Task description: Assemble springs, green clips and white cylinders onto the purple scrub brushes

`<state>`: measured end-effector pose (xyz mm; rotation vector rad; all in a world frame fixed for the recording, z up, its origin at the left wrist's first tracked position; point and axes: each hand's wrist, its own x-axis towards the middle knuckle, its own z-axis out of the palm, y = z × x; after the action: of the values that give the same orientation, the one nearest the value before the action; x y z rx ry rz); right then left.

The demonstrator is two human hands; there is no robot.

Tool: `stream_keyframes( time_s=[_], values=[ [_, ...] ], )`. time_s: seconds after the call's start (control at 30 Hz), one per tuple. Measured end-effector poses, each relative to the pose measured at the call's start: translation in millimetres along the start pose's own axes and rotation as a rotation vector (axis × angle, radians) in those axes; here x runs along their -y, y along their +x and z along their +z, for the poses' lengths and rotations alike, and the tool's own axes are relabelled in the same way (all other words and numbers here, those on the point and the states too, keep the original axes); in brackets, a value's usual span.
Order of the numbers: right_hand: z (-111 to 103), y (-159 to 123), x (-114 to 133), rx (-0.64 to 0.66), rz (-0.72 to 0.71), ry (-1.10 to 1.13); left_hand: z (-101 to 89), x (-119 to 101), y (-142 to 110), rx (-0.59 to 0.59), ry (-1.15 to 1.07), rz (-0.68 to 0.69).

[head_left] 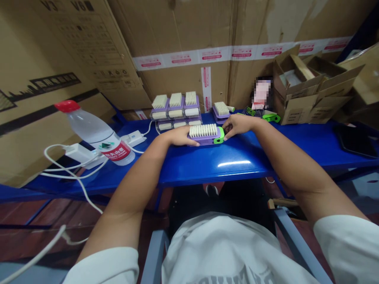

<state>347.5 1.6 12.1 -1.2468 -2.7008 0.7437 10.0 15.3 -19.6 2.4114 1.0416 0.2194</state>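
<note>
A purple brush [204, 134] with cream bristles facing up lies on the blue table [207, 161], with a bright green piece at its right end. My left hand [179, 136] grips its left end, and my right hand [238, 125] holds its far right side from above. Behind it stand several similar purple brushes [176, 112] in neat rows, some stacked. Another purple brush [221, 112] sits alone just right of those rows. Loose green pieces [271, 117] lie further right, beyond my right hand.
A plastic water bottle [97, 134] lies on the table's left, among white chargers [78, 153] and white cables [66, 173]. Open cardboard boxes [302, 90] stand back right. A dark tablet or phone [355, 141] lies at the right. Large cartons [189, 47] form the back wall.
</note>
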Motion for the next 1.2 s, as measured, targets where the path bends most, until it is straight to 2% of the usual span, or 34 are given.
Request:
stream_keyframes(
  time_s=[0.5, 1.2],
  values=[
    [1.6, 2.4, -5.1, -0.009, -0.006, 0.006, -0.4, -0.6, -0.9, -0.003, 0.012, 0.008],
    [2.0, 0.9, 0.6, -0.034, 0.001, -0.023, 0.0, -0.7, -0.3, -0.004, 0.024, -0.008]
  ],
)
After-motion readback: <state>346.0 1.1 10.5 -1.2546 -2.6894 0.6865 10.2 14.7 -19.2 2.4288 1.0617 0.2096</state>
